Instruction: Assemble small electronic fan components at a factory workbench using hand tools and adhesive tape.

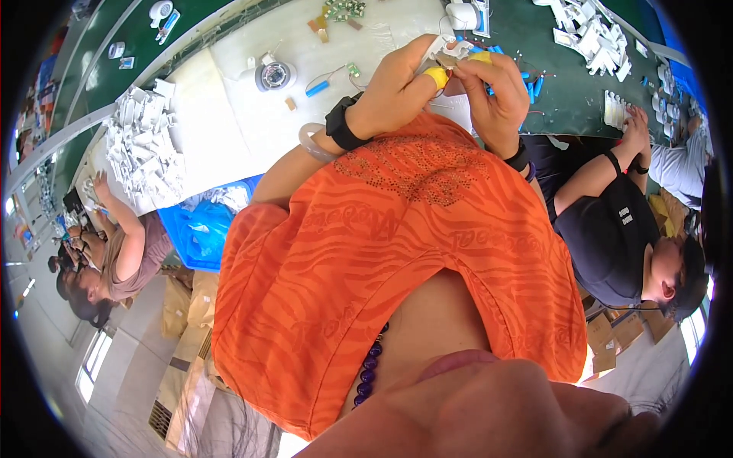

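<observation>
I hold a white plastic piece [456, 50] up over the near edge of the table, out in front of my chest. My left hand [397, 88] is closed on it from the left, with a yellow wrap [436, 77] around the thumb. My right hand [498, 90] has its fingertips bunched at the piece's lower edge; I cannot tell exactly what they pinch there.

The tabletop changes under my work: a pale sheet [229, 111] covers the middle and left, and bare green surface [569, 111] shows to the right. On the sheet, left of my hands, sit a round white fan part [275, 75] and a blue battery [317, 88] with thin wires. Small circuit boards [345, 9] lie toward the far side. A heap of white plastic parts [143, 145] covers the left end, and a second heap [594, 38] lies on the green at the far right.

Below the table on my left is a blue bin [191, 250] with a blue bag [211, 221] in it. A worker in a brown shirt [143, 246] sits beyond it; another in a black shirt [611, 240] sits on my right, near some cardboard boxes [615, 336]. The floor [126, 359] is grey, with bright light on it.
</observation>
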{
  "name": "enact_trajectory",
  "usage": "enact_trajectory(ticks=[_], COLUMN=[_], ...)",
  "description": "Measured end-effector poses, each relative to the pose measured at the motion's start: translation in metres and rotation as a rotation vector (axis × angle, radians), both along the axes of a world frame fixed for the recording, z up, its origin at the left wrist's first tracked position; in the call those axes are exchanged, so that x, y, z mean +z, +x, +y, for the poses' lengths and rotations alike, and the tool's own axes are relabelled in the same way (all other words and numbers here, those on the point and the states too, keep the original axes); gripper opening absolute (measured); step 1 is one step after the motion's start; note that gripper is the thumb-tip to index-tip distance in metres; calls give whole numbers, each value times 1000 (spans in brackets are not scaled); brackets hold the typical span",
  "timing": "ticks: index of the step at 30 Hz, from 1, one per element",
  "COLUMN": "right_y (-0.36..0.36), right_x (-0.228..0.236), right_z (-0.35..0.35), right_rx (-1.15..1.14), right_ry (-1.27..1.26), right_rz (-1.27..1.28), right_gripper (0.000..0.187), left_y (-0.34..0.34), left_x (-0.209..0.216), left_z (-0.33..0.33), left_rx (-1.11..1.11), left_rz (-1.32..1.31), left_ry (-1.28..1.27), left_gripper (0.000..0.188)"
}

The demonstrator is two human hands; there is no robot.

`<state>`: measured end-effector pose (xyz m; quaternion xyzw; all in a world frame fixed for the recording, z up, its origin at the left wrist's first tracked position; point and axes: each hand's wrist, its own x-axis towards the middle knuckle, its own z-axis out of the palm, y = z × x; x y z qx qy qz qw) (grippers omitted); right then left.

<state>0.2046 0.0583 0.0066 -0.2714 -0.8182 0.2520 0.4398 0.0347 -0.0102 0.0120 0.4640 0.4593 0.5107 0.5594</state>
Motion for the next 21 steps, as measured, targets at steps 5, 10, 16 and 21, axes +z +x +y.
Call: enact_trajectory(ticks=[5, 10, 16, 21], right_y=[1, 2, 2, 2], right_x=[-4, -5, -6, -4], right_z=[2, 3, 3, 2], right_rx=[1, 20, 13, 2], right_ry=[11, 11, 25, 18], right_rz=[6, 26, 34, 21], right_gripper=[25, 25, 25, 25], left_y=[4, 5, 5, 4], left_x=[-5, 1, 2, 0], left_z=[3, 0, 0, -2], left_rx=[70, -3, 3, 0], left_rz=[-45, 18, -16, -8], left_ry=[47, -2, -15, -5], left_gripper=[29, 44, 43, 43])
